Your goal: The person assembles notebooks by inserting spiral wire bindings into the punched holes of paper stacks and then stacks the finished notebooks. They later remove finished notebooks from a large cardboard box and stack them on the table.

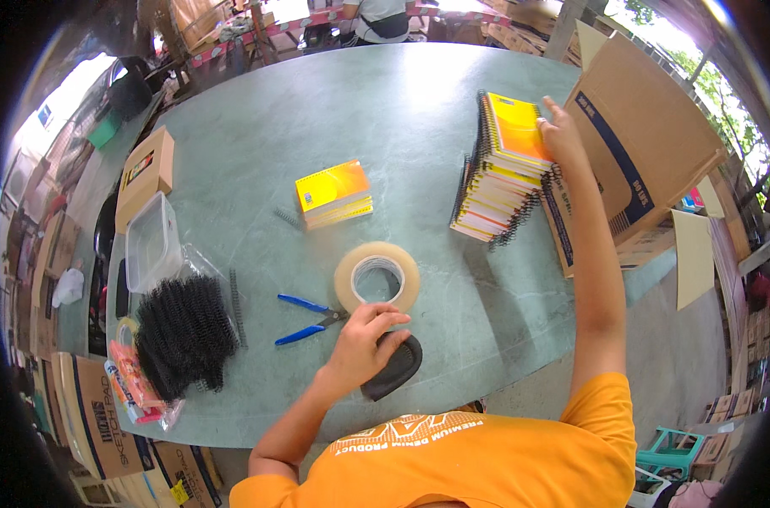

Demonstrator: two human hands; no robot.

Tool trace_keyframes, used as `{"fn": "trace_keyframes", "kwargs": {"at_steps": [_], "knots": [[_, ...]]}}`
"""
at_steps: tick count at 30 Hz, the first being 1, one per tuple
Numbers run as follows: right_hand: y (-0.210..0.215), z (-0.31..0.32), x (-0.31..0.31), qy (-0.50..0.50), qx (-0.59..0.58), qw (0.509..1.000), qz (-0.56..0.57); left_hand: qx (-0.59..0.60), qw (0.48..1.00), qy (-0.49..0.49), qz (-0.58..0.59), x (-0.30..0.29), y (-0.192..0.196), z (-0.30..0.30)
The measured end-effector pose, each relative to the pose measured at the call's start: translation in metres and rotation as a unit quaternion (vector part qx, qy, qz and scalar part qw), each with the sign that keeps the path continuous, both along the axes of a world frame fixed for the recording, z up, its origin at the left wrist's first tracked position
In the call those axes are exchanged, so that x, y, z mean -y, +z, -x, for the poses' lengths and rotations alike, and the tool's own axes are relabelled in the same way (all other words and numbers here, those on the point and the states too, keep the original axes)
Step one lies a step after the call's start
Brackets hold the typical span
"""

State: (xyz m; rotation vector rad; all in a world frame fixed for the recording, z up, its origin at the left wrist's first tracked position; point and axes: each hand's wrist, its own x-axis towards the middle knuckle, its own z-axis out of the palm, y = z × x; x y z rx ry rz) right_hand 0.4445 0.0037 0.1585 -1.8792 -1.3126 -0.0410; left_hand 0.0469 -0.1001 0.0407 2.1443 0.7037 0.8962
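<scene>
My right hand (559, 135) rests at the right edge of a tall, leaning stack of spiral notebooks (497, 182), touching the top one, which has a yellow and orange cover. Its fingers are stretched out, and its underside is hidden. Near the table's front edge, my left hand (364, 349) hovers with bent fingers and the thumb apart, holding nothing that I can see. Close beside it lie a large roll of clear tape (344, 279), blue-handled cutters (302, 334) and a dark, rounded object (393, 371) whose kind I cannot make out. A smaller stack of yellow notebooks (334, 193) sits mid-table.
Black plastic binding coils (186, 334) are heaped at the left, beside a clear plastic container (152, 241) and a small cardboard box (145, 179). A big open carton (635, 140) stands right of the tall stack. Another person (383, 19) is beyond the green table (275, 110).
</scene>
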Motion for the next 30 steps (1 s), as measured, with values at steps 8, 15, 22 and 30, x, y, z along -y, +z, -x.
{"fn": "trace_keyframes", "kwargs": {"at_steps": [8,15,22,30], "knots": [[0.053,0.147,0.077,0.166,0.251,0.928,-0.221,-0.079,0.932,0.253,-0.247,-0.165,-0.031,0.015],[-0.029,0.183,0.087,0.346,0.036,0.937,-0.038,-0.313,0.864,0.246,-0.307,-0.205,-0.052,-0.007],[-0.131,0.204,0.07,0.259,-0.302,0.916,-0.041,-0.051,0.952,0.236,-0.19,-0.149,-0.022,-0.011],[-0.09,0.19,0.07,0.294,-0.35,0.889,0.022,-0.007,0.989,0.115,0.092,-0.101,-0.016,0.011]]}}
